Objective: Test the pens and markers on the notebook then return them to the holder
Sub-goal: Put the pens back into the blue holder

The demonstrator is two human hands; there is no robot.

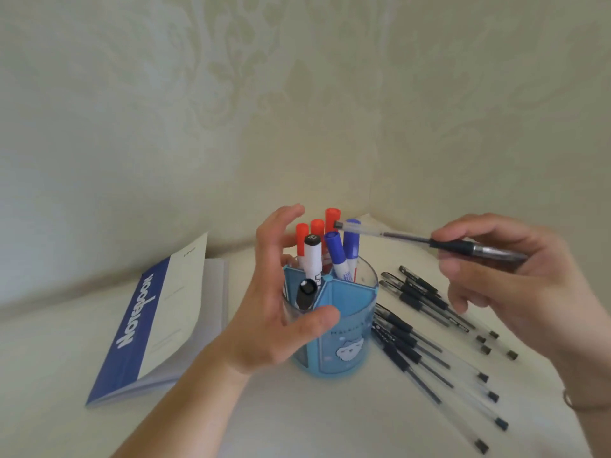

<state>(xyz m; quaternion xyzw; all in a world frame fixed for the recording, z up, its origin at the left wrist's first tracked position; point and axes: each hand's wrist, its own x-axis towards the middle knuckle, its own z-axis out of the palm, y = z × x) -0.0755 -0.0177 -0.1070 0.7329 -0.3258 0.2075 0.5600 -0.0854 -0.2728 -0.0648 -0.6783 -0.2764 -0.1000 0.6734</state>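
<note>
View from the head camera. The right hand (pixel 506 269) pinches a clear-barrelled pen with a dark rubber grip (pixel 429 241) between thumb and fingertips at its grip end; the barrel lies almost level, its far end pointing left over the holder. The left hand (pixel 277 292) is spread and relaxed, cupped against the left side of the round blue translucent plastic holder with internal dividers (pixel 344 328); the thumb lies across its near wall, and whether the fingers touch the rim cannot be told.

The holder stands at the middle of the white tabletop (pixel 49 375). Its far compartments carry three red-capped markers (pixel 317 231), two blue-capped markers (pixel 344 249) and two black-capped white markers (pixel 312 256). About a dozen matching clear pens (pixel 426 352) lie fanned on the tabletop to its right. A closed blue-and-cream notebook (pixel 155 322) lies to the left, apart from the holder.

Step in hand, as judged: taking up or returning one pen. For a return, the barrel should be tipped upright and lowered into the near right compartment, which appears unoccupied, while the left hand steadies the holder. For a test, the notebook must first be opened.

Room for movement: the marker caps stand well above the rim and just beside the pen's far end, so a level sweep could knock them. The wall corner closes the far side; open tabletop lies near and far left.
</note>
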